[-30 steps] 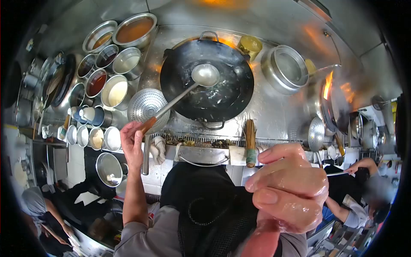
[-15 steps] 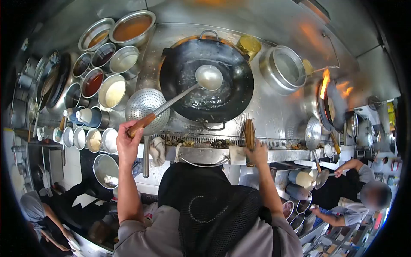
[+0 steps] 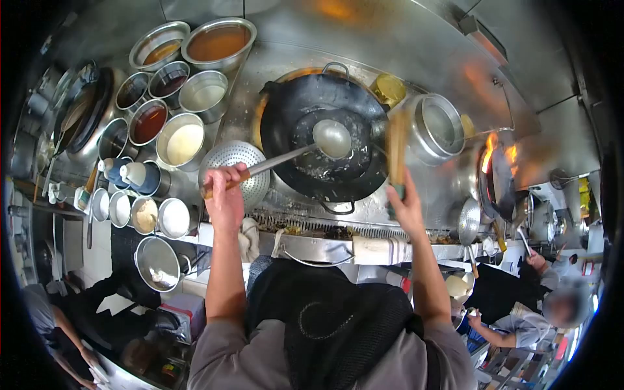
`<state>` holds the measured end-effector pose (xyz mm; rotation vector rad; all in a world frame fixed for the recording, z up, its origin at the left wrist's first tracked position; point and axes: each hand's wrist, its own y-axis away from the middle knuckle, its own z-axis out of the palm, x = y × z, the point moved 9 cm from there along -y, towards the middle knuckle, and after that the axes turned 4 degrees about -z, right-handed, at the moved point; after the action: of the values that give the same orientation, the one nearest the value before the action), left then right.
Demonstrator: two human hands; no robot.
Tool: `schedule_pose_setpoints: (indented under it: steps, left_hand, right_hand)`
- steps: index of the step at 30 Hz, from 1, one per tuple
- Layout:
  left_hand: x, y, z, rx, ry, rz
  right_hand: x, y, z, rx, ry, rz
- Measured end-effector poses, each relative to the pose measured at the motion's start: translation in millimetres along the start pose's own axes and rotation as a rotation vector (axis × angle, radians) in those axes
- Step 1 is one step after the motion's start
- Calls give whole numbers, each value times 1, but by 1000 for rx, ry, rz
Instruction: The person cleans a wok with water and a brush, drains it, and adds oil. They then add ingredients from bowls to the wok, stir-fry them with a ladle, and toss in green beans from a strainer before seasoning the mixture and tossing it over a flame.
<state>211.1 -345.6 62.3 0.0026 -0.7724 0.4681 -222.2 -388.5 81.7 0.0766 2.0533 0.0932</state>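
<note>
My left hand (image 3: 225,185) is closed round the wooden handle of a long ladle (image 3: 333,138), whose bowl rests inside the large black wok (image 3: 286,110). Some liquid lies in the bottom of the wok. My right hand (image 3: 406,205) grips a bamboo brush (image 3: 398,146) by its lower end, and the brush stands upright beside the wok's right rim, blurred by motion. A round perforated strainer (image 3: 235,158) sits left of the wok, partly behind my left hand and the ladle handle.
Sauce pots (image 3: 148,122) and metal bowls (image 3: 219,44) stand at the left. Right of the wok are a steel pot (image 3: 442,123), another strainer (image 3: 468,221) and a flaming wok (image 3: 497,179). Co-workers (image 3: 520,325) are at the right and lower left. A folded cloth (image 3: 380,250) hangs at the front edge.
My right hand has lifted the brush from the stove's front edge up to the wok's right rim. The camera view has shifted, and my left hand still holds the ladle in the wok.
</note>
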Motion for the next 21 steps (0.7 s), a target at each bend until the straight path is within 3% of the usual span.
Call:
schedule_pose_setpoints:
  steps: [1, 3, 5, 7, 9, 11, 13, 14, 15, 17, 18, 19, 21]
  left_hand:
    - [1, 3, 1, 3, -27, 17]
    - [1, 6, 2, 11, 20, 35]
    - [2, 9, 0, 30, 88, 33]
    - [8, 8, -2, 46, 108, 31]
    - [16, 9, 18, -72, -28, 37]
    - [23, 11, 54, -247, -207, 128]
    - [23, 13, 79, -438, -268, 116]
    - [26, 11, 78, -435, -269, 118]
    - [26, 10, 79, -455, -281, 103]
    - [25, 15, 78, -474, -289, 77]
    - [25, 10, 68, -387, -237, 78]
    - [24, 8, 58, -300, -184, 73]
    - [9, 7, 47, -246, -199, 103]
  right_hand:
    - [-5, -19, 16, -47, 196, 29]
    - [-12, -61, 64, -103, 481, -450]
    - [15, -87, 116, -550, 684, -202]
    - [19, -105, 120, -559, 1113, -111]
    - [14, -121, 115, -451, 1372, -202]
    - [6, -112, 130, -487, 1421, -168]
    - [-3, -87, 150, -659, 1519, -52]
    - [-25, -78, 161, -868, 1453, -197]
    - [-36, -98, 160, -997, 1344, -125]
    - [-78, -124, 113, -851, 711, 269]
    - [-50, -159, 100, -750, 772, 42]
    - [-23, -156, 109, -750, 774, 39]
    - [13, -133, 116, -501, 1245, -267]
